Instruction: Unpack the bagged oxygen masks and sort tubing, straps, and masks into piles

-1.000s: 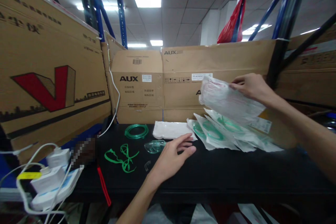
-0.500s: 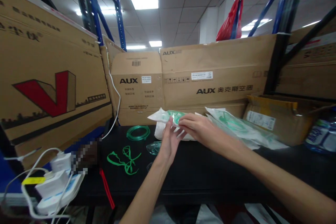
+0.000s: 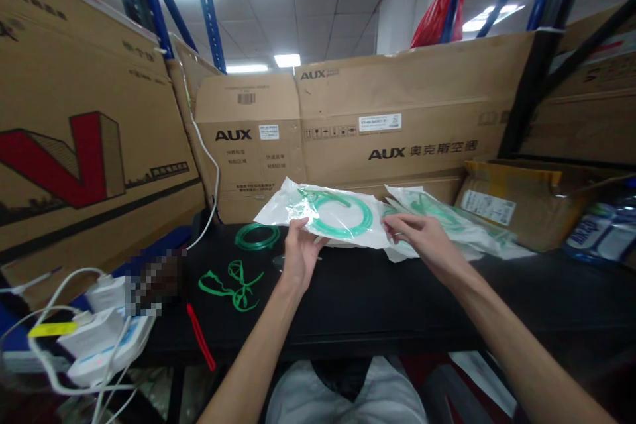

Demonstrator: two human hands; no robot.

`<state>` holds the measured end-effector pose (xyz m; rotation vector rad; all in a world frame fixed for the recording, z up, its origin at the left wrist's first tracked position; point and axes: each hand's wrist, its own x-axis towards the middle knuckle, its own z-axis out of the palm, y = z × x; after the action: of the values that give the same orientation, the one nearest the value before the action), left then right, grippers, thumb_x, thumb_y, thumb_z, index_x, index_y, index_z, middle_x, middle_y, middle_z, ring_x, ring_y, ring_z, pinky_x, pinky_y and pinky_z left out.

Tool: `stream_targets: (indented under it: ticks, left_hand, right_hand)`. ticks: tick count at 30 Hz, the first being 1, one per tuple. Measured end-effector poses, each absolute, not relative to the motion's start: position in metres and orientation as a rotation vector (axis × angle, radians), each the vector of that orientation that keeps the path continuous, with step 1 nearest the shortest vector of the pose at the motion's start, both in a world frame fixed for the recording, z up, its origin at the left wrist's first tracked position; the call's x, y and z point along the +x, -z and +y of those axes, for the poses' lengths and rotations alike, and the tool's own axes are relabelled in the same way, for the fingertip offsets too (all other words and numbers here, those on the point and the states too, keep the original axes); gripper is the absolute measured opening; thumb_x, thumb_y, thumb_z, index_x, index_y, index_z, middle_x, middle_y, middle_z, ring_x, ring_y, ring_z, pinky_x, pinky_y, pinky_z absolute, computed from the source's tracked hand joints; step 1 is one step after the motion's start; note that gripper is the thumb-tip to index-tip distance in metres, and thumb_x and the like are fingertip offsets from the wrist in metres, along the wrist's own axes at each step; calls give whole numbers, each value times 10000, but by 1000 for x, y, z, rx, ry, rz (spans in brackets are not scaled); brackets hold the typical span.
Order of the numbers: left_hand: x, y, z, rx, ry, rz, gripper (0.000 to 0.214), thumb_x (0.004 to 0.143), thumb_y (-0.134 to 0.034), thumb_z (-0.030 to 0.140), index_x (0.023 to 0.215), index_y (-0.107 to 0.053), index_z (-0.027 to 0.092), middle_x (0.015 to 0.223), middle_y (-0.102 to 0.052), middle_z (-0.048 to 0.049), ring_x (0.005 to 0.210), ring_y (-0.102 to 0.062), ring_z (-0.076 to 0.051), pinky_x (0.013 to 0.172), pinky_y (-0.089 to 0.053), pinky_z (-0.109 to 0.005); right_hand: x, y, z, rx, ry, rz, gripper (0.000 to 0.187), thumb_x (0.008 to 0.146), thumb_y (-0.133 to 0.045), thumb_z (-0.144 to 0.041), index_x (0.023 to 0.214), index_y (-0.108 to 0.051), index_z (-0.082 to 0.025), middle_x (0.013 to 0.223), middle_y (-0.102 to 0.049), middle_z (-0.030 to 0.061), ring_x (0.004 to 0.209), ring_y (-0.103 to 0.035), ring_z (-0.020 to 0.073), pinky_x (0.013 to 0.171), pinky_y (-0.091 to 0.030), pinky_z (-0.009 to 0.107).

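Both my hands hold one sealed clear plastic packet (image 3: 325,212) with coiled green tubing inside, lifted just above the black table (image 3: 377,305). My left hand (image 3: 299,253) pinches its near left edge. My right hand (image 3: 422,243) grips its right end. A loose coil of green tubing (image 3: 257,236) and a green strap (image 3: 229,286) lie on the table to the left. More sealed packets (image 3: 447,222) are piled behind my right hand.
AUX cardboard boxes (image 3: 348,132) wall off the back, and a large box with a red V (image 3: 74,159) stands at the left. An open carton (image 3: 527,202) sits at the right. White chargers and cables (image 3: 94,338) lie at the lower left, beside a red strip (image 3: 201,344).
My right hand brought a packet down from the right pile to the middle. My left hand rose off the table and took its other end. The packet is now spread between both hands.
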<state>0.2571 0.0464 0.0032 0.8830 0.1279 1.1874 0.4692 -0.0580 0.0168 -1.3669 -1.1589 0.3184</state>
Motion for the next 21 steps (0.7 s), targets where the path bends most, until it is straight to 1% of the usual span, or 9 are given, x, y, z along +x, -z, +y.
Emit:
stream_targets:
  ticks: [3,5,8,10,11,13,16,18,21]
  left_hand:
    - [256,1,47,944,-1173,155,214,803,-648,317,970,-665,184,1060,-719,-38,1036,-645,-223,822,-543,-306]
    - [256,3,47,962,-1166,174,200,780,-664,318,925,-658,180,1055,-720,-43,1054,-646,-242,830,-548,-318]
    - [257,4,47,997,-1152,192,230,761,-673,333,934,-660,183,1067,-719,-41,1065,-651,-252,848,-554,-334]
    - [259,4,48,1028,-1127,206,257,748,-682,339,951,-667,182,1076,-723,-42,1064,-659,-258,864,-557,-349]
    - [260,4,49,1047,-1108,216,262,738,-691,337,946,-671,178,1077,-727,-46,1062,-664,-264,869,-559,-356]
    - [261,3,52,1087,-1065,242,269,717,-711,325,932,-681,165,1065,-738,-63,1051,-677,-280,870,-564,-370]
    - [258,1,59,1150,-1006,309,278,703,-742,304,922,-705,137,1001,-754,-97,988,-707,-300,837,-579,-382]
    - [256,0,65,1186,-998,371,288,715,-770,297,940,-722,124,963,-759,-111,927,-723,-297,788,-591,-370]
    - [251,2,78,1204,-1059,481,304,780,-782,356,970,-732,125,916,-761,-118,826,-731,-273,684,-599,-333]
  right_hand:
    - [469,-10,-53,-1393,-348,-1143,410,726,-767,-500,926,-790,-143,618,-610,17,559,-510,166,526,-370,297]
    - [469,-7,-51,-1413,-371,-1121,417,691,-790,-483,939,-785,-148,582,-551,-14,515,-434,140,487,-287,276]
    - [469,-3,-49,-1427,-497,-1126,339,657,-817,-491,707,-737,-166,495,-441,-50,457,-339,103,460,-204,259]
    - [467,0,-48,-1413,-608,-1134,388,675,-809,-514,557,-638,-187,454,-383,-61,429,-296,88,449,-180,257]
    - [465,2,-47,-1399,-655,-1134,425,692,-798,-526,520,-590,-198,445,-370,-61,422,-288,86,443,-174,257]
    - [462,4,-47,-1355,-729,-1125,436,719,-782,-540,535,-555,-216,456,-406,-49,421,-305,94,431,-175,258]
    - [457,7,-47,-1275,-799,-1102,382,706,-803,-537,651,-579,-233,586,-598,-3,438,-360,108,417,-205,263]
    - [457,8,-47,-1229,-825,-1085,375,702,-812,-536,718,-580,-242,696,-687,16,437,-372,105,417,-239,268]
    - [459,8,-49,-1188,-833,-1069,389,686,-836,-513,758,-570,-239,744,-715,19,441,-407,98,424,-290,265]
